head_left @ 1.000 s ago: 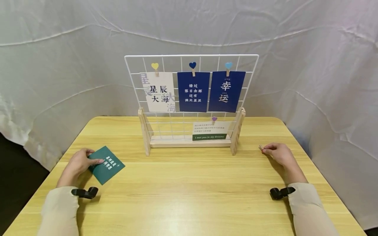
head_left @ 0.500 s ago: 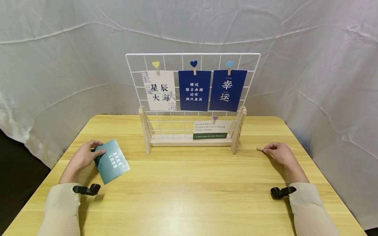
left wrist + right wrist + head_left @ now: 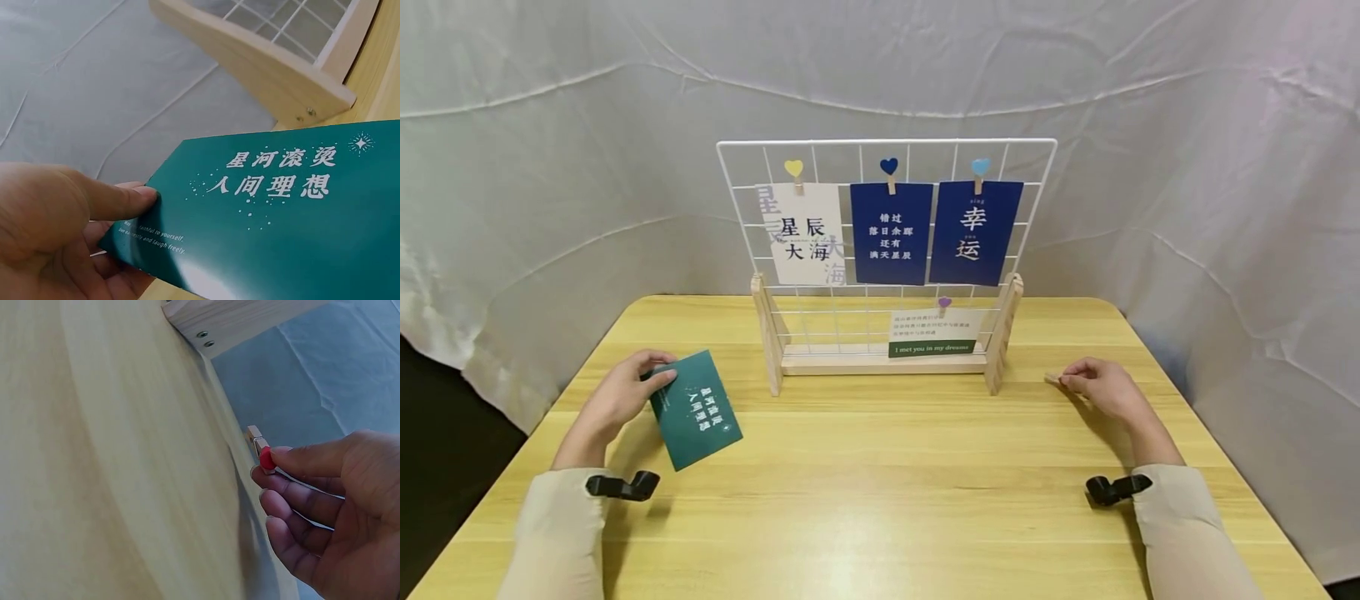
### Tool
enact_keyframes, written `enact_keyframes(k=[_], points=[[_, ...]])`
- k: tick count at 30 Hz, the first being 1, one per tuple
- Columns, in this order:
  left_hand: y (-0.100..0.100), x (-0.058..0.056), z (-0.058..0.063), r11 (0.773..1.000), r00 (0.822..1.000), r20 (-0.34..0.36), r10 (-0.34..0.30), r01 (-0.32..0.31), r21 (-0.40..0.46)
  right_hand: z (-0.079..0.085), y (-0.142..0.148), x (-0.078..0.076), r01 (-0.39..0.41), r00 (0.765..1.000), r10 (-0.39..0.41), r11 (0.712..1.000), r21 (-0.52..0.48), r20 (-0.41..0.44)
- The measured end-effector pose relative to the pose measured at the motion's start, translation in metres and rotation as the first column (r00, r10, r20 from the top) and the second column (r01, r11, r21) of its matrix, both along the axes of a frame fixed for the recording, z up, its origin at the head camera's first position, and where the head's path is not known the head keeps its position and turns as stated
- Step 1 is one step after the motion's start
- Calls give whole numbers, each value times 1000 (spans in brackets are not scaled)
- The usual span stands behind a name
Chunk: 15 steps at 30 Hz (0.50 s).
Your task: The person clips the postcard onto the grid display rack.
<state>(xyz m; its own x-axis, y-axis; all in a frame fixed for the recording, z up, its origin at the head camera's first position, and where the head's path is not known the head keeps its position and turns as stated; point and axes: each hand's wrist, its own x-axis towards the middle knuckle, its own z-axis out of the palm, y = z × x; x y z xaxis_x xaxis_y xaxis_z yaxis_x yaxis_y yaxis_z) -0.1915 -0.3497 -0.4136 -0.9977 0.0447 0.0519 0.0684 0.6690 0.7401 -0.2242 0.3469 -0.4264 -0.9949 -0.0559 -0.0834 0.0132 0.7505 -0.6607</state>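
Note:
My left hand (image 3: 617, 398) pinches a green card (image 3: 698, 412) by one corner, thumb on top, at the left of the table. In the left wrist view the card (image 3: 281, 194) shows white characters and small dots. At the right, my right hand (image 3: 1108, 390) pinches a small wooden clothespin (image 3: 1052, 378) between thumb and forefinger. Its red end piece (image 3: 267, 457) shows under the thumb in the right wrist view, with the wooden tip pointing away from the palm. Between the hands stands a white wire grid rack (image 3: 887, 142) on wooden legs.
On the rack hang a white card (image 3: 808, 233), two dark blue cards (image 3: 891, 271) and, lower right, a white-and-green card (image 3: 932, 333). Heart clips hold them. A pale cloth (image 3: 625, 125) closes off the back and sides of the wooden table (image 3: 880, 483).
My left hand has moved right and slightly away from me, and the green card has turned more upright in view. In my right hand the clothespin has turned to point left.

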Motion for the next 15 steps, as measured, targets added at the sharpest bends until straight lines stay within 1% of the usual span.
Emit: enact_keyframes(k=[7, 11, 15], points=[[11, -1, 4, 998, 998, 44, -42, 39, 57, 8, -3, 3, -40, 999, 39, 999, -6, -31], [16, -2, 4, 989, 997, 42, -68, 62, 137, 11, -5, 4, -58, 997, 59, 998, 4, -51], [19, -3, 4, 966, 995, 38, -89, 77, 247, 12, -6, 4, -62, 996, 63, 998, 14, -61]])
